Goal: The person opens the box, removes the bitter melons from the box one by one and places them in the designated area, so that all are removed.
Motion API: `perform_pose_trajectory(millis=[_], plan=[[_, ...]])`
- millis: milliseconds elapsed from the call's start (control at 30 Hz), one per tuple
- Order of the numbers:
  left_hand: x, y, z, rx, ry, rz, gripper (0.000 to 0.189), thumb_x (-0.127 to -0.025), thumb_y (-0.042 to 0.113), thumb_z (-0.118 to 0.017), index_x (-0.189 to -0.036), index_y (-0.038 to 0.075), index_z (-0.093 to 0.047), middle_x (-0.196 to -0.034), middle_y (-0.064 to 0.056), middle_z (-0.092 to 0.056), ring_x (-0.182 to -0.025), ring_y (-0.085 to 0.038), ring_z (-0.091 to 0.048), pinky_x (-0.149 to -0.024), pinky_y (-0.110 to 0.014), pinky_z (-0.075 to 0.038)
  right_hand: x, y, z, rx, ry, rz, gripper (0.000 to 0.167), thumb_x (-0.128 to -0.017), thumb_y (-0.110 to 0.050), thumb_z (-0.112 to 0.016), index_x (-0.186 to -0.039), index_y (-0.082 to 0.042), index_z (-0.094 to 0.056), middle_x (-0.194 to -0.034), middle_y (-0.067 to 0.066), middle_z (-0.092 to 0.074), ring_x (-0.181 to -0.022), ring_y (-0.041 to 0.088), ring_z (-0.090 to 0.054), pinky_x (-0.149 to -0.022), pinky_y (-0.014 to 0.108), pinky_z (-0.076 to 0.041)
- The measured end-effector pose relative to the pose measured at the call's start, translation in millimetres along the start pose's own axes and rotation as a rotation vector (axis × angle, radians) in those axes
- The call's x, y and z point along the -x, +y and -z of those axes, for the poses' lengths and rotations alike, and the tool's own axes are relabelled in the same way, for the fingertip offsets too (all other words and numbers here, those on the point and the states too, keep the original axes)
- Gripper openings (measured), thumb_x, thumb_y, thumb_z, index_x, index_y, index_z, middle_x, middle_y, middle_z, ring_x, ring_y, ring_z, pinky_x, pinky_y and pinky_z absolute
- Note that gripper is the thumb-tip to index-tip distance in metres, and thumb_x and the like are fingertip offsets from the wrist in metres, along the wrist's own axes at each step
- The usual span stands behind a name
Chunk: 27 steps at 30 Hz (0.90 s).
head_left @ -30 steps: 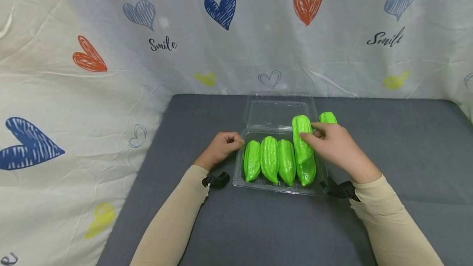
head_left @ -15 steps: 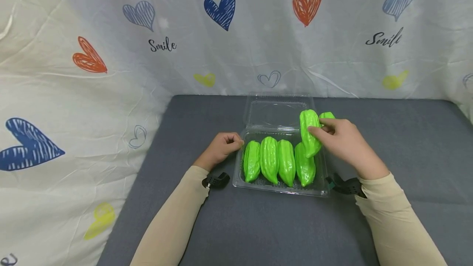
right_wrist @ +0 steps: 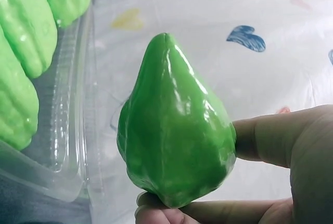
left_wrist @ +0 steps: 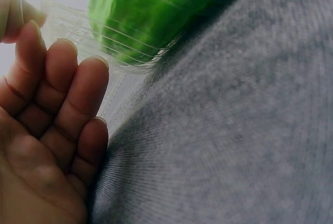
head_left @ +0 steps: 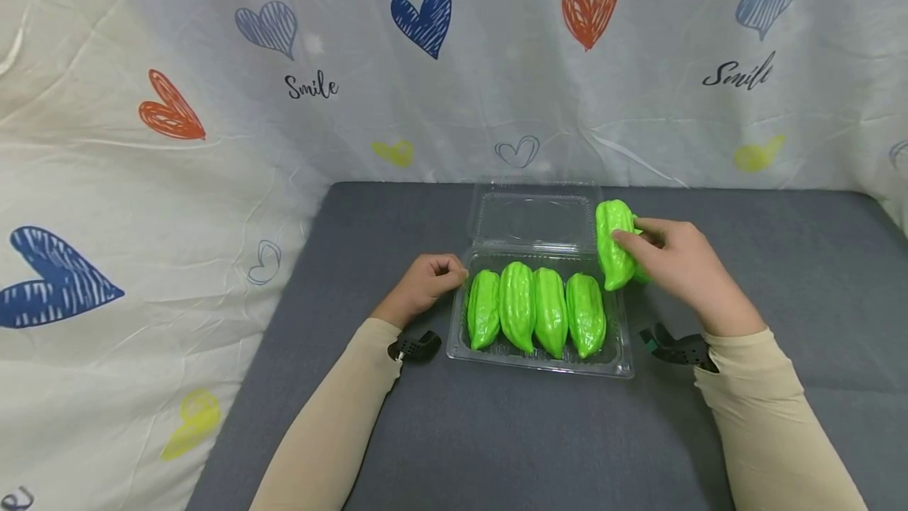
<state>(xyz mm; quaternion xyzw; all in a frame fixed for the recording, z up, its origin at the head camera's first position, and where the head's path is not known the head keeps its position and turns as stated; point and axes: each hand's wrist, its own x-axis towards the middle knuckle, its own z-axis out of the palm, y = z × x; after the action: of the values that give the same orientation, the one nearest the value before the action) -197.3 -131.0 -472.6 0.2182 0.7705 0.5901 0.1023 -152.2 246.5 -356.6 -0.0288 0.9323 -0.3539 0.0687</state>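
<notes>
In the head view, my right hand (head_left: 674, 259) pinches a bright green, ribbed bitter melon (head_left: 614, 244) between thumb and fingers. It is held up beyond the right rear corner of a clear plastic box (head_left: 542, 367), its pointed end toward me. The right wrist view shows the melon's glossy tapered end (right_wrist: 174, 120). Several similar bitter melons (head_left: 516, 306) lie side by side in the box. My left hand (head_left: 426, 282) pinches the box's left rim with thumb and forefinger; in the left wrist view the other fingers (left_wrist: 86, 91) curl loosely beside the wall.
The box's hinged lid (head_left: 535, 215) lies folded back behind it. Another bitter melon (head_left: 641, 273) is mostly hidden behind the held one and my right hand. A grey cloth (head_left: 539, 440) covers the table, and a white curtain (head_left: 496, 61) with printed hearts hangs behind.
My right hand has carried the bitter melon from above the box's right end rightward and back, past its corner. My left hand stays at the rim.
</notes>
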Motion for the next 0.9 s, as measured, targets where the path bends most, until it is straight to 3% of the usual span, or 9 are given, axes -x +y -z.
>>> perform_pose_trajectory(millis=[900], plan=[[-0.2,-0.8,0.3,0.014,-0.007,-0.022,0.029,-0.102,0.004,-0.062,-0.074,0.002,-0.062,-0.082,0.002,-0.062,-0.078,-0.016,-0.054,-0.080,-0.030,-0.047,-2.7,19,14,-0.056,0.061,-0.065,0.081,-0.108,-0.060,-0.043,-0.157,0.005,-0.041,-0.155,0.034,-0.044,-0.139,0.054,-0.045,-0.103,0.070,-0.041]])
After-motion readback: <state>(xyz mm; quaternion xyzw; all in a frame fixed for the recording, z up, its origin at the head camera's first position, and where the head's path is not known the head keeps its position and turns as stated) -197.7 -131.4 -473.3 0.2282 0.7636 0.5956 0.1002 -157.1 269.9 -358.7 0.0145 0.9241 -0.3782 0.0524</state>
